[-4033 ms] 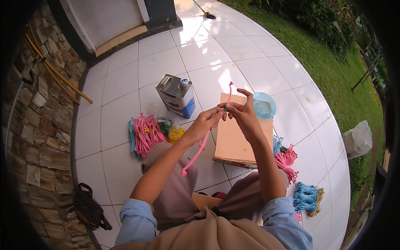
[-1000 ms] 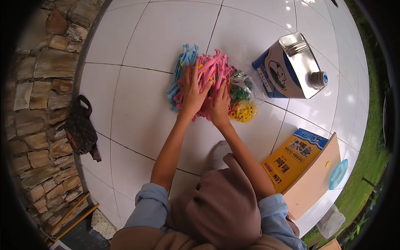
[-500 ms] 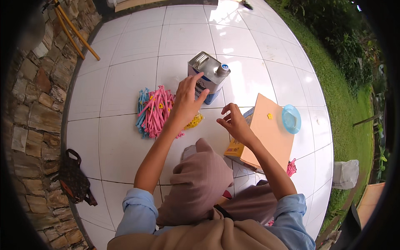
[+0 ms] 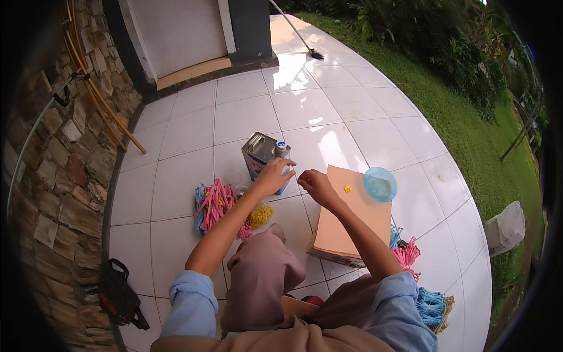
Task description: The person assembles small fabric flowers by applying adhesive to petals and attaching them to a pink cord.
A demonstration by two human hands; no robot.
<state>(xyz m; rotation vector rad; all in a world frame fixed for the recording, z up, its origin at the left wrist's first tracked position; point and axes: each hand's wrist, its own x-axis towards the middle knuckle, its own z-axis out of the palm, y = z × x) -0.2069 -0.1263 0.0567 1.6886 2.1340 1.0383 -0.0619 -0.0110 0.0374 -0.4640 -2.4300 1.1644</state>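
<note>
My left hand [image 4: 273, 178] is in front of a rectangular metal can [image 4: 257, 154] with a blue cap, its index finger and thumb stretched out and apart. Just right of it, my right hand [image 4: 319, 188] has its fingers curled together near the left edge of a peach board [image 4: 346, 226]. Whatever those fingers may pinch is too small to make out. The board lies on a box and bears a small yellow flower-shaped piece [image 4: 347, 189] and a translucent blue dish [image 4: 380, 185]. Left of my left forearm lies a pile of pink and blue strips [image 4: 214, 202]; yellow pieces [image 4: 260, 216] lie beside it.
Bundles of pink strips [image 4: 406, 256] and blue strips [image 4: 431, 308] lie right of the box. A dark bag [image 4: 120, 293] rests by the stone wall [image 4: 50, 199]. A broom head [image 4: 316, 54] is far off. Grass [image 4: 404, 70] borders the white tiles, with a whitish bag [image 4: 505, 229] alongside.
The view has tilted up, bringing the door and broom into sight. My hands have come closer together, and my right hand's fingers have curled in more.
</note>
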